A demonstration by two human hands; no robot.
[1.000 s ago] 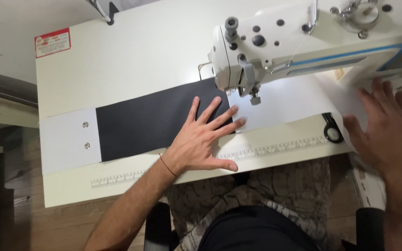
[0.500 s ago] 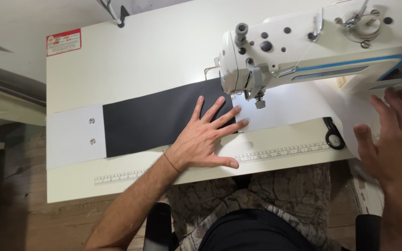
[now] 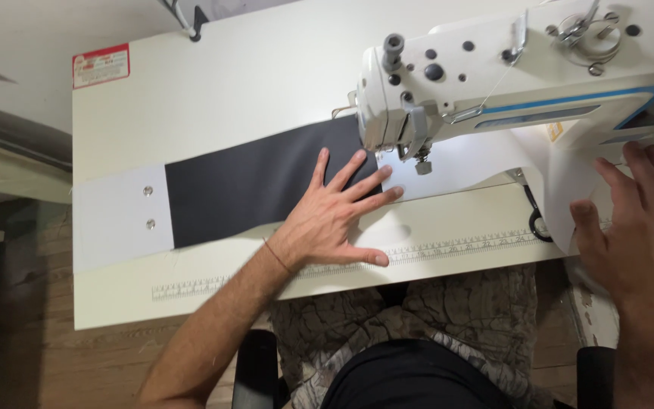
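Observation:
My left hand lies flat with fingers spread on a dark grey fabric strip, just left of the needle of a white industrial sewing machine. The strip's left end is a white section with two metal snaps. Its white right part runs under the presser foot and off to the right. My right hand rests open on that white fabric near the table's right edge, fingers pointing away from me.
The sewing table has a printed ruler along its front edge and a red label at the back left. A black loop, possibly scissor handles, lies by the white fabric. Wooden floor shows at left.
My right hand has slid further right and nearer me along the white fabric. My left hand stays pressed on the dark strip. The view has shifted slightly.

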